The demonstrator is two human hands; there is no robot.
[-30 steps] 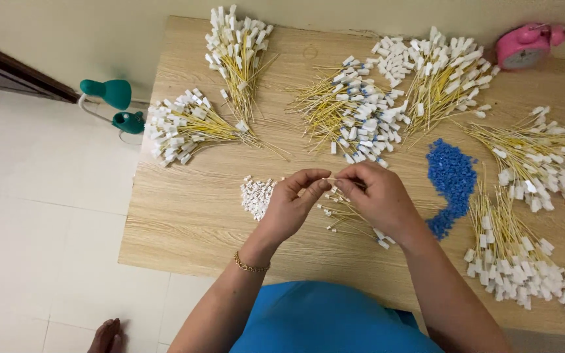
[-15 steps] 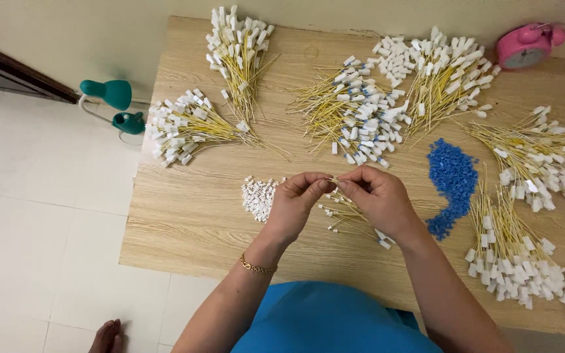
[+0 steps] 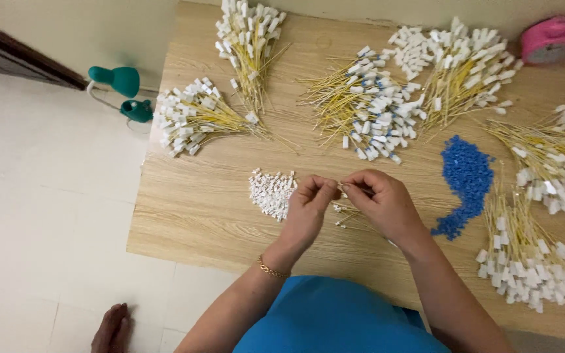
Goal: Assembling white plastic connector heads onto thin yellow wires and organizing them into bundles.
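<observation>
Can't really make out what's pinched between the left hand and right hand, it's too thin and the fingers cover it. The pink clock gets chopped off by the top right corner, and the bundle of yellow wires with white tags runs off the right edge. The foot is cut by the bottom edge. The surface loses its right end too.
</observation>
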